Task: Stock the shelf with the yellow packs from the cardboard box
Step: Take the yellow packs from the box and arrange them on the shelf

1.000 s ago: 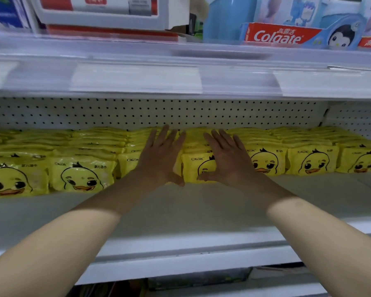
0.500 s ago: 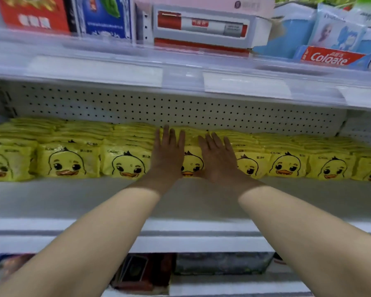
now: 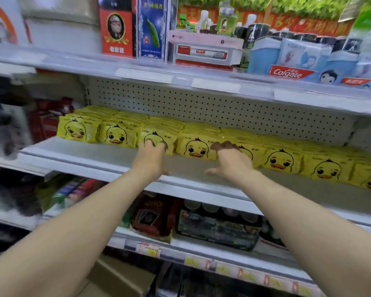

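On the middle shelf [image 3: 94, 155], a long row of packs [image 3: 196, 147] is stood on edge, duck faces forward, several deep toward the pegboard [image 3: 201, 108]. The row runs from the shelf's left end out past the right edge of the view, and the shelf's grey surface shows in front of it.

The left hand [image 3: 151, 160] is set against the face of one pack left of centre. The right hand [image 3: 231, 162] is set against another further right, with one pack showing between them. On both hands the fingers are bent at the knuckles with the tips on the pack fronts, and the thumbs are held out sideways, low over the shelf. The fingertips are blurred, so it cannot be told whether a pack is gripped or only pushed. No pack is being carried.

The stocking is judged to be well along, with the current step taken to be squaring up the row. Only a corner of the box [image 3: 120, 279] is seen at the bottom, so what is left inside cannot be judged.

Toothpaste [image 3: 289, 72] and other cartons are kept on the shelf above, whose edge overhangs and may limit headroom. Dark packets [image 3: 216, 228] are kept on the shelf below.
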{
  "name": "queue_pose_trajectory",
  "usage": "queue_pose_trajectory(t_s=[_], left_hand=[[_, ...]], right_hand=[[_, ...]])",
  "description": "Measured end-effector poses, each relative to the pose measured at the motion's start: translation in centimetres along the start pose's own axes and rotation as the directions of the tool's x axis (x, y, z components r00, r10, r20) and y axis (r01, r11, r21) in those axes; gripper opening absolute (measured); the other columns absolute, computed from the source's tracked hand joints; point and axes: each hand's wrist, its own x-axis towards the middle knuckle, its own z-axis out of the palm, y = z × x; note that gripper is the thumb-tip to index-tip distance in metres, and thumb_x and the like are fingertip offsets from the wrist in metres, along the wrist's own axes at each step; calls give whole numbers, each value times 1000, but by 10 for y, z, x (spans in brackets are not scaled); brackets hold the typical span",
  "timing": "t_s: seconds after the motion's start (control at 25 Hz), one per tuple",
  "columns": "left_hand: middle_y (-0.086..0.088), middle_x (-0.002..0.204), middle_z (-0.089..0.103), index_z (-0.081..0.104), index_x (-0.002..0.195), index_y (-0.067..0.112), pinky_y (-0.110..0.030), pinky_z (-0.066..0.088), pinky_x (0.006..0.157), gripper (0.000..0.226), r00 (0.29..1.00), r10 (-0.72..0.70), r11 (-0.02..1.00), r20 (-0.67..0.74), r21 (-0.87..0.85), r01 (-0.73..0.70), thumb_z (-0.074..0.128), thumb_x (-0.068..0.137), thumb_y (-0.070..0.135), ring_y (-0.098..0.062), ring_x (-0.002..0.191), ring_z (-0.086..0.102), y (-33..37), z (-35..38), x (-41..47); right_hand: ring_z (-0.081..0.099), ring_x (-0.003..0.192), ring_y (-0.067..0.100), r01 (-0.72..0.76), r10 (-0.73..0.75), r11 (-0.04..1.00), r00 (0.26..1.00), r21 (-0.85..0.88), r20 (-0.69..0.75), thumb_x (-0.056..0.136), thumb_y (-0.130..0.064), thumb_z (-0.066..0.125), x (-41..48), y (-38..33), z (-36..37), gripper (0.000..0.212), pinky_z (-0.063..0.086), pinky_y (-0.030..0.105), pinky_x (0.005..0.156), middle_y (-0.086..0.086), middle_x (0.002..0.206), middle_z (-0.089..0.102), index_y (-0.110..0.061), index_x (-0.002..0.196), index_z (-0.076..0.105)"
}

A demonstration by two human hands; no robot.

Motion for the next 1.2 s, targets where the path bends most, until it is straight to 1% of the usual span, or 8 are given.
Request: queue_pose_trajectory(t_s=[0.12, 0.32, 0.52, 0.64, 0.76, 0.92, 1.08, 1.2], left_hand=[[-13, 137, 35, 42, 136, 25, -46, 42, 97, 79, 999, -20, 998, -38, -59, 17, 84, 71, 39, -32, 130, 30, -2, -12, -54], [-11, 143, 33, 39, 139, 29, -50, 45, 99, 84, 999, -28, 998, -27, 47, 29, 85, 69, 40, -32, 133, 30, -23, -32, -106], [-12, 147, 31, 38, 140, 29, -46, 45, 97, 83, 999, -3, 993, -45, 115, 8, 82, 71, 44, -32, 137, 28, -43, -43, -117], [-11, 147, 31, 38, 140, 29, -45, 45, 96, 82, 998, 44, 993, -48, 111, -39, 81, 72, 46, -31, 136, 28, -57, -43, -105], [-9, 148, 30, 39, 140, 31, -45, 44, 96, 81, 997, 65, 994, -37, 92, -61, 80, 72, 47, -30, 137, 29, -92, -45, -79], [-11, 148, 32, 40, 139, 31, -46, 40, 103, 81, 995, 95, 987, -16, 129, -92, 80, 71, 50, -32, 139, 26, -171, -49, -35], [-11, 138, 41, 42, 139, 27, -44, 42, 99, 81, 992, 123, 967, -32, 227, -113, 76, 72, 57, -32, 129, 37, -261, -53, 27], [-11, 137, 45, 41, 140, 26, -44, 41, 98, 80, 991, 119, 954, -62, 283, -97, 72, 74, 60, -33, 129, 38, -308, -53, 76]], right_hand=[[51, 116, 27, 48, -48, 999, 999, 25, -6, 75, -63, 73, -44, 1, -11, 80, 54, 41, 83, 7, 131, 49, -27, 138, 41], [46, 120, 26, 87, -87, 992, 996, 96, -1, 78, -61, 71, -87, -15, -21, 74, 50, 38, 84, 5, 133, 47, -27, 137, 42], [42, 127, 23, 73, -73, 993, 997, 88, 4, 81, -61, 68, -97, -37, -29, 74, 48, 38, 88, 2, 138, 44, -29, 141, 41], [42, 129, 22, 67, -67, 996, 998, 65, 5, 80, -64, 67, -86, -54, -29, 74, 47, 37, 88, 1, 139, 45, -29, 140, 41], [44, 127, 22, 52, -52, 998, 999, 35, -2, 80, -63, 68, -61, -87, -23, 73, 49, 36, 88, 1, 136, 47, -28, 139, 44], [47, 122, 23, 22, -22, 1000, 1000, 9, 6, 80, -65, 67, -18, -147, -9, 74, 50, 36, 85, 2, 133, 50, -25, 138, 45], [55, 117, 26, -45, 45, 999, 999, -1, 28, 80, -68, 64, 33, -210, 8, 75, 53, 37, 84, 5, 131, 54, -23, 137, 47], [52, 121, 26, -77, 74, 996, 996, 41, 55, 83, -64, 64, 62, -247, 23, 70, 51, 38, 88, 3, 136, 49, -25, 138, 46]])
